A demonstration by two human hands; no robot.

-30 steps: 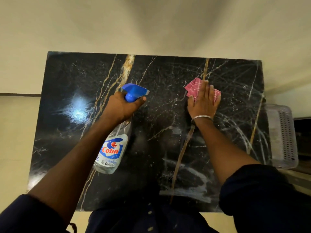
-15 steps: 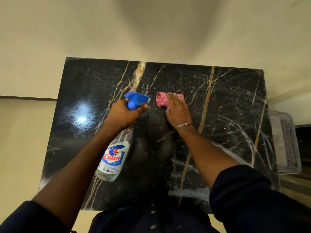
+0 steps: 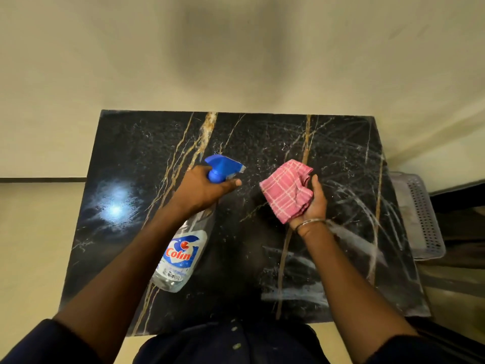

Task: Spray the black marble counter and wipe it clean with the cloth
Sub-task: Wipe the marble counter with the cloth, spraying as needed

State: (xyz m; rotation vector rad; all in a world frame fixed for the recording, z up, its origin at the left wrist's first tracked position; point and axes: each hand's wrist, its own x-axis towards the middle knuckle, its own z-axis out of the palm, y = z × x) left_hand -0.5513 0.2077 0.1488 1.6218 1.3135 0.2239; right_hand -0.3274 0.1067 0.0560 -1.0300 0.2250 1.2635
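The black marble counter (image 3: 136, 158) with gold and white veins fills the middle of the view. My left hand (image 3: 202, 190) grips the neck of a clear spray bottle (image 3: 181, 256) with a blue trigger head, nozzle aimed toward the far right, held above the counter's middle. My right hand (image 3: 313, 203) is turned palm up above the counter and holds a bunched pink checked cloth (image 3: 287, 190). White smeared wipe streaks cover the counter's right half. Fine droplets speckle the far middle.
A pale perforated plastic basket (image 3: 422, 219) sits against the counter's right edge. A cream wall (image 3: 236, 53) runs along the far side. Cream floor lies to the left, and a bright light reflection shows on the counter's left part.
My right hand has lifted the cloth off the marble and turned palm up; earlier it pressed the cloth flat and slid it leftward. The bottle stays in my left hand.
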